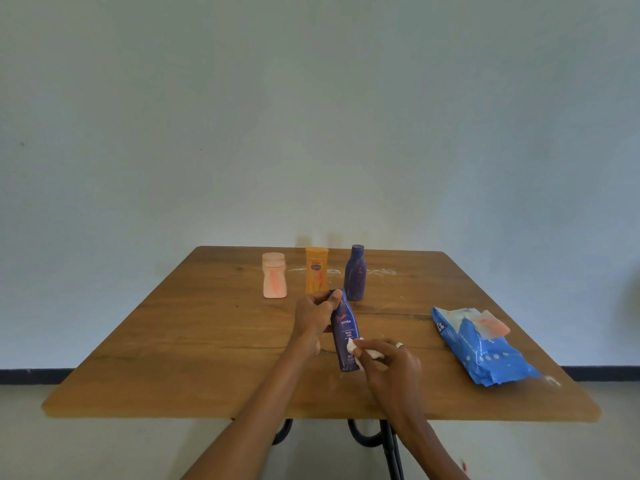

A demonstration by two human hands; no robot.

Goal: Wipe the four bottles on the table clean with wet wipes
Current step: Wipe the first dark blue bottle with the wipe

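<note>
The left hand (317, 315) grips the top of the blue bottle (344, 336), which leans with its long axis running from 11 down to 5 o'clock at mid-table, while the right hand (391, 363) (the nearer one) pinches a wipe (356, 348) against its lower side.

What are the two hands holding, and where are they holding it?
The left hand grips the dark blue plastic lotion bottle near its cap. The right hand pinches a crumpled white wet wipe against the bottle's lower part.

Soft even daylight, faint bottle shadows on wall (311, 133), wide-angle edge bending, slight softness.
</note>
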